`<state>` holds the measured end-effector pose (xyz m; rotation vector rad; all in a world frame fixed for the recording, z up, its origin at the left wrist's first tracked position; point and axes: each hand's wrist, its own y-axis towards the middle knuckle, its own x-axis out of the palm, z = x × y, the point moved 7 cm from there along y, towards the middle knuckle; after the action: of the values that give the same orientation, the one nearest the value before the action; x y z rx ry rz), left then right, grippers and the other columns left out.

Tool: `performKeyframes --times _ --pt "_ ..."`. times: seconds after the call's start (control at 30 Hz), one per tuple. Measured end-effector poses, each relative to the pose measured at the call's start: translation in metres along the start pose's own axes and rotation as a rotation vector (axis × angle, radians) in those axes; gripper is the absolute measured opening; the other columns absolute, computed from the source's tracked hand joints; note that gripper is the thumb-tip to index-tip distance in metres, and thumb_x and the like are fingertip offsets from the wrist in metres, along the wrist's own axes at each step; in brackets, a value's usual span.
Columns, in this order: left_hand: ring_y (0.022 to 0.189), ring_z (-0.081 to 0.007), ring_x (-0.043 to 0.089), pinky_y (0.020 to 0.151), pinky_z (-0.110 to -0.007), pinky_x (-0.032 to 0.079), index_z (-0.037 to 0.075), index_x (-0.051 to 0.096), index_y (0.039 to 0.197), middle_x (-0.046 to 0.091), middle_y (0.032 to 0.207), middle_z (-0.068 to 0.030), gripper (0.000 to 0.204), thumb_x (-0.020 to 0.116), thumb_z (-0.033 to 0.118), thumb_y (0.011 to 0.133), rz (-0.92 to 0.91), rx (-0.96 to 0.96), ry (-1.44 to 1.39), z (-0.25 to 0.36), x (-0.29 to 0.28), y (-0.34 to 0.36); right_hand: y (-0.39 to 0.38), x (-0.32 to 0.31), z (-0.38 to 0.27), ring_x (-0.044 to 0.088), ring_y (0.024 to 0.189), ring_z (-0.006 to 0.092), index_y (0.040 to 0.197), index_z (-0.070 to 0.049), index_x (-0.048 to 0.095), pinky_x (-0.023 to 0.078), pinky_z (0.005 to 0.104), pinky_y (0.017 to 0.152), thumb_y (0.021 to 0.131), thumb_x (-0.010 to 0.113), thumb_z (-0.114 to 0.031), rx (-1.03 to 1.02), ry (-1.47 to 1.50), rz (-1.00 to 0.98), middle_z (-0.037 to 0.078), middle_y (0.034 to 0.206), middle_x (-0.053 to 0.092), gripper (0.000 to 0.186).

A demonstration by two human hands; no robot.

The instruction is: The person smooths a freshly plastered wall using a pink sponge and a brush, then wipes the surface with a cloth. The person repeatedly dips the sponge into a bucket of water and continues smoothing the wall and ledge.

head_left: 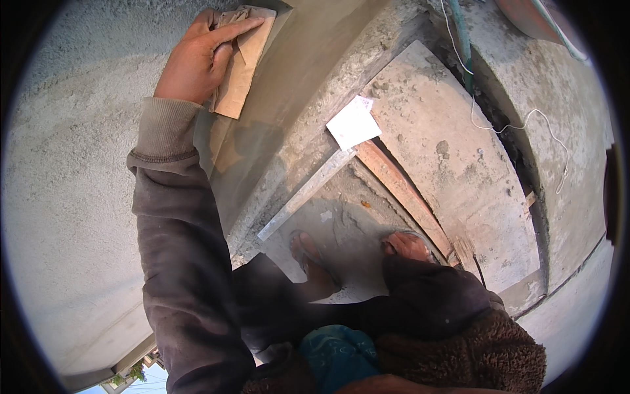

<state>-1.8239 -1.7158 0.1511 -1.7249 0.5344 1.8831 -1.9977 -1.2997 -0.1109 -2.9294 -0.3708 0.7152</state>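
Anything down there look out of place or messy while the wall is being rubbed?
The left hand presses crumpled brown paper flat on the wall. Below, a white sheet of paper lies loose on the rough concrete, and a thin white cord trails across the slabs. A wooden plank lies askew.

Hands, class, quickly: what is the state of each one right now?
Left hand: flat, fingers extended, pressing a crumpled brown paper against the grey plastered wall.
Right hand: not in view.
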Motion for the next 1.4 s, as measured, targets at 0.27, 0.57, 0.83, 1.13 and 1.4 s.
performKeyframes --times 0.27,0.57,0.83,1.13,1.4 --pt "0.108 -0.0309 0.067 0.093 -0.037 0.055 0.027 0.071 0.134 0.065 0.124 -0.0146 0.051 0.064 -0.003 0.093 0.225 -0.002 0.074 -0.001 0.024 -0.031 0.001 0.0 -0.006 0.07 0.082 0.0325 0.091 -0.008 0.066 0.056 0.0443 0.078 0.082 0.068 -0.009 0.04 0.005 0.006 0.011 0.082 0.065 0.01" --pt "0.112 -0.0289 0.066 0.096 -0.035 0.053 0.025 0.074 0.129 0.069 0.128 -0.0104 0.045 0.065 -0.002 0.094 0.379 0.162 0.101 0.014 0.017 -0.027 0.002 0.002 -0.004 0.067 0.069 0.0296 0.088 -0.012 0.064 0.054 0.0428 0.062 0.079 0.07 -0.01 -0.08 -0.04 0.095 0.007 0.074 0.061 0.011" --pt "0.105 -0.032 0.066 0.095 -0.039 0.053 0.019 0.074 0.13 0.072 0.123 -0.0128 0.046 0.063 -0.004 0.092 0.364 0.169 0.097 0.004 0.029 -0.054 0.003 -0.002 0.0 0.067 0.068 0.0278 0.09 -0.011 0.063 0.054 0.0408 0.059 0.081 0.069 -0.01 -0.134 -0.104 0.047 0.008 0.077 0.061 0.011" --pt "0.113 -0.0326 0.065 0.097 -0.038 0.054 0.02 0.072 0.132 0.071 0.125 -0.0129 0.05 0.062 -0.005 0.09 0.347 0.074 0.087 -0.002 0.033 -0.052 0.007 -0.004 -0.006 0.068 0.074 0.0306 0.091 -0.011 0.062 0.056 0.0442 0.065 0.083 0.068 -0.011 -0.046 -0.013 -0.047 0.009 0.081 0.062 0.01" --pt "0.112 -0.0331 0.069 0.096 -0.037 0.055 0.022 0.071 0.133 0.069 0.127 -0.0145 0.052 0.055 -0.008 0.093 0.354 0.078 -0.113 0.003 0.032 -0.019 0.001 0.003 0.006 0.069 0.08 0.0328 0.094 -0.011 0.066 0.057 0.0455 0.074 0.08 0.07 -0.009 -0.003 0.023 -0.08 0.009 0.085 0.067 0.014"
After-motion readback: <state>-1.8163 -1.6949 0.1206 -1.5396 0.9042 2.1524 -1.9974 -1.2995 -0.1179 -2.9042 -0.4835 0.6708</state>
